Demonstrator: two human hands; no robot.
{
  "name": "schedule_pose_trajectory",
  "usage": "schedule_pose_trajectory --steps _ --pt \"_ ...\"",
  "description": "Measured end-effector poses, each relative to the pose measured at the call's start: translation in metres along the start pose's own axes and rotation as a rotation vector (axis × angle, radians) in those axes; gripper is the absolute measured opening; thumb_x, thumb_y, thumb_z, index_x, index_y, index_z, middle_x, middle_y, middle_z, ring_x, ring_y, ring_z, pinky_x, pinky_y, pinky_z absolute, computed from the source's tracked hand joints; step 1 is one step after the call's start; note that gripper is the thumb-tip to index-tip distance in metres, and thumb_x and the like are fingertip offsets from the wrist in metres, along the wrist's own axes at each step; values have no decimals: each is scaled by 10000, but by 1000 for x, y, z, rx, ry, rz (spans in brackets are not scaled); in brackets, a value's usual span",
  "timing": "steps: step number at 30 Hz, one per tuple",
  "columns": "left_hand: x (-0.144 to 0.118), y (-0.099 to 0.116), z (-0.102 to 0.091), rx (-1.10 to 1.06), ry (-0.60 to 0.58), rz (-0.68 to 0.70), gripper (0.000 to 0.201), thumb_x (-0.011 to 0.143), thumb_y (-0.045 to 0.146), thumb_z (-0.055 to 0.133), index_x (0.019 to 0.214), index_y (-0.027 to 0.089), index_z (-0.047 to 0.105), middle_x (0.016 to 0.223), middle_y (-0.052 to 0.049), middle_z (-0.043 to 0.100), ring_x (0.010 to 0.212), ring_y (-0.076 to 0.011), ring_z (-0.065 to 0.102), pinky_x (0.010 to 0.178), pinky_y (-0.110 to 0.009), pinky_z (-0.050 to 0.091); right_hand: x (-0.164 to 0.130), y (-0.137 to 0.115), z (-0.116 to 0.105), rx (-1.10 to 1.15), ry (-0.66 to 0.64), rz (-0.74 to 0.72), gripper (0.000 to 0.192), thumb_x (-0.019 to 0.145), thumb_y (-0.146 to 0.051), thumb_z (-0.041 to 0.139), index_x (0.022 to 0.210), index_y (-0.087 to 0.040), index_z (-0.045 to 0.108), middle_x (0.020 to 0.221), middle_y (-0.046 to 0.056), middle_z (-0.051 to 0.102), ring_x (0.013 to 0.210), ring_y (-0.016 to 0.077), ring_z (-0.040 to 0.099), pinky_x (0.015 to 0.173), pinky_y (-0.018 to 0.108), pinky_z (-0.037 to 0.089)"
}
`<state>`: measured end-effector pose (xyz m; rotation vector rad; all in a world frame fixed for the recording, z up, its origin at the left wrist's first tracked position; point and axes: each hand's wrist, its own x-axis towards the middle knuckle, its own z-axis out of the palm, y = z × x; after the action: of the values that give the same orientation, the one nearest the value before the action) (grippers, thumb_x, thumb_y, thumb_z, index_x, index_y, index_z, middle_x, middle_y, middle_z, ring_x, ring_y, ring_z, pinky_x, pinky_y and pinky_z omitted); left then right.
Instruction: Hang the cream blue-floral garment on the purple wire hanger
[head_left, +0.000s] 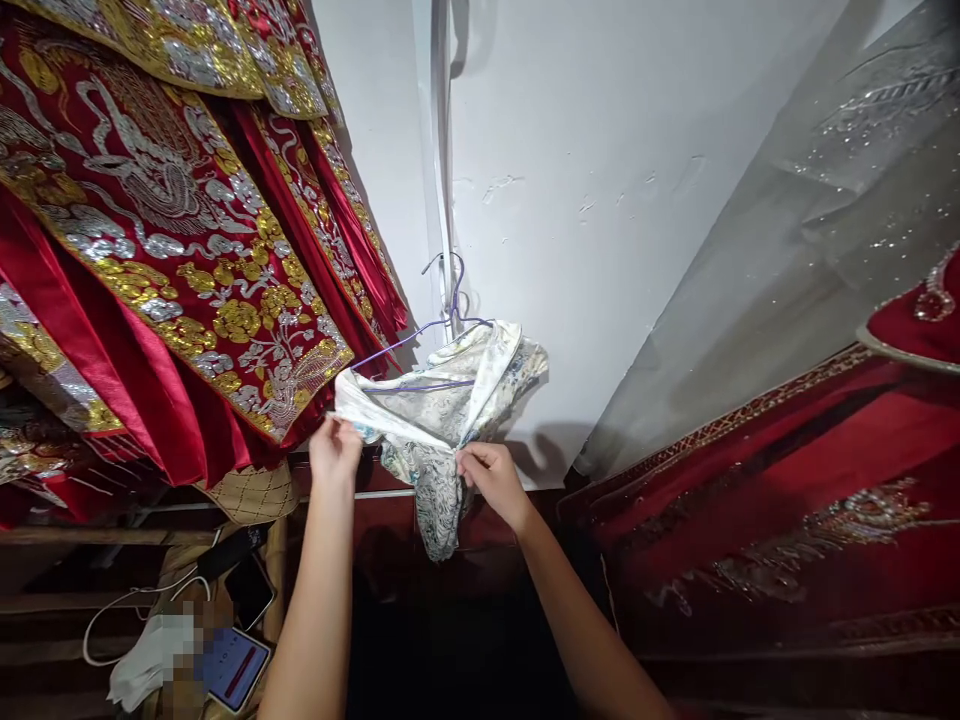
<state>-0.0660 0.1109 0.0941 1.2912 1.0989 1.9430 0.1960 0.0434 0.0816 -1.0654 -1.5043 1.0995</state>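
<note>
A white floral-patterned garment [439, 495] hangs from a purple wire hanger [405, 343], its neckline gaping and its lower part dangling. The hanger's hook is up at a narrow white strip [441, 150] on the wall. At the garment's left shoulder edge, my left hand [335, 450] pinches the cloth between thumb and fingers. My right hand [491, 475] is closed on the cloth at the lower point of the neckline. The garment's right shoulder lies over the hanger, hiding that end of the wire.
Red costumes [172, 200] with gold and silver embroidery hang close on the left. Another red beaded garment [787, 520] and sheer sparkly fabric [862, 180] stand on the right. Lower left, a bamboo stool [277, 560] holds phones [236, 665], a white cable [90, 630] and tissue [154, 655].
</note>
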Motion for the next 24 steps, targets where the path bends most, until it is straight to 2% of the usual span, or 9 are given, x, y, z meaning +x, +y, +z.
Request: schedule_pose_trajectory --steps 3,6,9,11,14,16,18,21,24 --pt "-46 -34 16 -159 70 -355 306 1006 197 347 717 196 450 632 -18 560 618 -127 598 727 -312 551 -10 11 -4 11 15 38 322 848 -341 514 562 -201 561 476 -11 492 479 140 455 513 266 336" --pt "-90 -51 31 -285 114 -612 239 936 113 442 711 171 501 647 -38 592 611 -132 624 706 -304 565 -25 33 -20 -70 78 102 342 849 -362 510 548 -205 542 455 -11 480 462 144 443 510 277 331" --pt "-109 -47 34 -398 118 -755 131 881 109 552 756 142 573 731 -65 645 675 -137 657 731 -287 567 -43 56 -41 -214 84 188 381 858 -391 512 525 -207 522 438 -13 441 451 148 417 491 286 302" --pt "-111 -33 34 -489 82 -796 44 853 147 621 811 135 617 821 -76 671 766 -148 676 791 -288 562 -50 61 -50 -308 53 199 408 854 -420 539 507 -211 484 457 -13 425 470 149 405 495 291 302" --pt "-112 4 42 -615 -102 -793 118 818 226 707 884 144 653 917 -69 670 877 -162 666 865 -292 535 -36 42 -47 -417 148 64 335 859 -428 575 606 -213 533 589 11 529 583 180 483 587 319 398" --pt "-119 32 51 -630 -282 -763 154 831 275 714 902 152 654 913 -56 643 875 -155 638 863 -285 517 -10 19 -37 -425 217 -98 177 876 -382 572 865 -217 636 848 56 655 797 228 587 761 365 472" --pt "-127 58 59 -580 -411 -710 167 868 322 681 898 162 641 871 -40 597 824 -142 598 813 -267 503 20 -4 -25 -421 212 -274 297 871 -319 575 1151 -232 617 1155 96 645 1084 261 579 962 415 449" --pt "-134 84 59 -465 -453 -564 197 904 368 629 871 175 608 839 -32 541 777 -139 538 743 -254 476 52 -30 -7 -415 159 -424 403 863 -287 581 1262 -233 586 1300 114 578 1254 265 500 1096 435 367" --pt "-128 97 48 -292 -381 -360 198 918 382 602 881 187 603 861 -39 544 786 -154 526 728 -264 465 46 -47 10 -269 95 -417 269 919 -328 528 1145 -229 635 1187 100 620 1167 248 552 1056 399 401"
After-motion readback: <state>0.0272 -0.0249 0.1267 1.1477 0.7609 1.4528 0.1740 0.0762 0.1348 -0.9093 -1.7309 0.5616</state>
